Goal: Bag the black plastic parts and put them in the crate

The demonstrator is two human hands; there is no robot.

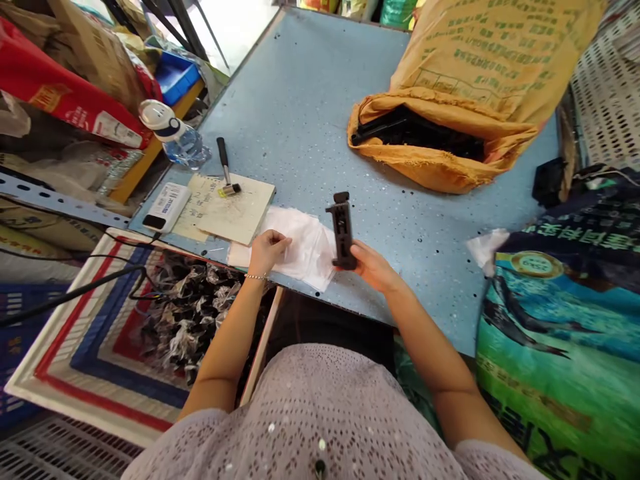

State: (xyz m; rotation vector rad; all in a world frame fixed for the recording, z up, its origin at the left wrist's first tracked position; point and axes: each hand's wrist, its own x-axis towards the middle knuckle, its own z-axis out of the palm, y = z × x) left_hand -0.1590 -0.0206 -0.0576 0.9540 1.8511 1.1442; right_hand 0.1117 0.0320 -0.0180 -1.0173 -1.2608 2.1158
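Note:
My right hand [373, 265] grips a long black plastic bracket [343, 232] by its lower end and holds it upright over the table's near edge. It has short lips jutting out at both ends, and its exact kind is unclear. To the left, my left hand [270, 251] is closed in a pinch on a thin, whitish plastic bag [305, 243], one of a flat stack at the table edge. Part of the stack lies behind the bracket.
An orange woven sack [435, 170] with black parts inside lies open on the blue table [300, 100]. At left are a small hammer [224, 157], cardboard [245, 210], a white device [167, 207] and a water bottle [183, 143]. Below, a crate [100, 393] holds bagged black pieces [195, 307].

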